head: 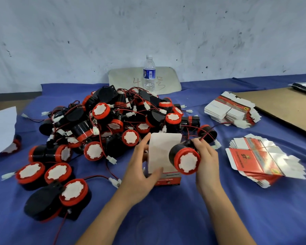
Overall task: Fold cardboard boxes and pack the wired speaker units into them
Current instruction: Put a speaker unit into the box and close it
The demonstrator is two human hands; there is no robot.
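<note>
**Speaker unit held at the open box**

The left hand grips a folded cardboard box standing on the blue cloth, white flap raised. The right hand clasps a black-and-red speaker unit beside the flap, seemingly touching it. Behind lies the speaker pile; flat box stacks sit right.

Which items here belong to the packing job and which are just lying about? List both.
Job: folded box, held speaker, speaker pile, flat box stacks and.
Lying about: water bottle, white sheet, brown board.
</note>
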